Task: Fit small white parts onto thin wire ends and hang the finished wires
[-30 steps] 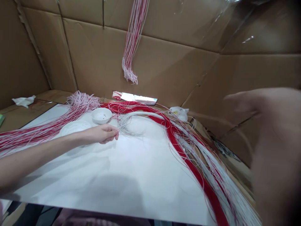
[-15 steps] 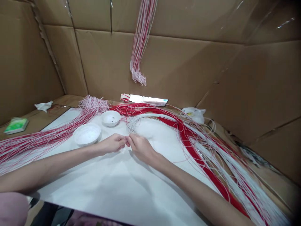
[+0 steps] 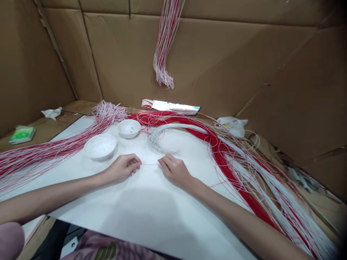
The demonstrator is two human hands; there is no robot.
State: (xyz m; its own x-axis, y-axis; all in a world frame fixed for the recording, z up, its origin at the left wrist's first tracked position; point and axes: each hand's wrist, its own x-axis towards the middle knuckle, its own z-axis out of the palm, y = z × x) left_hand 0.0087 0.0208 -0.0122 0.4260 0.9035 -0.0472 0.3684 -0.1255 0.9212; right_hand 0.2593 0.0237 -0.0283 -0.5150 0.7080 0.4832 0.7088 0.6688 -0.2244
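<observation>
A white board (image 3: 141,213) lies on a brown tabletop (image 3: 78,107). On the board sit 2 white dishes, a shallow dish (image 3: 101,146) and a deeper bowl (image 3: 129,128) just behind it, with a coil of white wire (image 3: 159,139) nearby. Long red-and-white wire bundles (image 3: 54,159) sweep across both sides. A green packet (image 3: 22,135) and a crumpled tissue (image 3: 52,113) lie on the tabletop at left.

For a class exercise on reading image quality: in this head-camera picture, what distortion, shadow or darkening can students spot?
In the head view, wide-angle distortion bends the cardboard wall and the white board; a soft shadow lies on the board below the left hand and right hand; the bottom-right corner darkens.
</observation>
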